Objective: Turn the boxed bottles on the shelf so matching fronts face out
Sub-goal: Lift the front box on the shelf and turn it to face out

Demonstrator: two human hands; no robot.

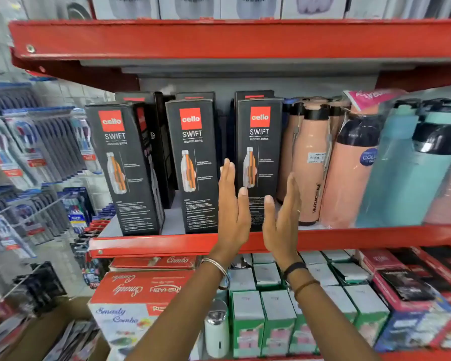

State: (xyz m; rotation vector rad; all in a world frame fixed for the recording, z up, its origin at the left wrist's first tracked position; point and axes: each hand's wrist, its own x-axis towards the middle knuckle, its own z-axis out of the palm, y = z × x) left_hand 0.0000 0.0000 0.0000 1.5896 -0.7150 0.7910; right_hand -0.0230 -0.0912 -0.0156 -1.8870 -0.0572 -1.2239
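1. Left hand (232, 207) and right hand (280, 220): flat, fingers extended, grasping nothing, palms facing each other before the right boxed bottle (261, 142).
2. Three boxed bottles stand on the red shelf (167, 244), fronts outward.

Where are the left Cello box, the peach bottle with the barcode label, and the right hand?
left Cello box (123, 168), head view, on its front face.
peach bottle (310, 183), head view, on its body.
right hand (281, 220), head view, on its palm.
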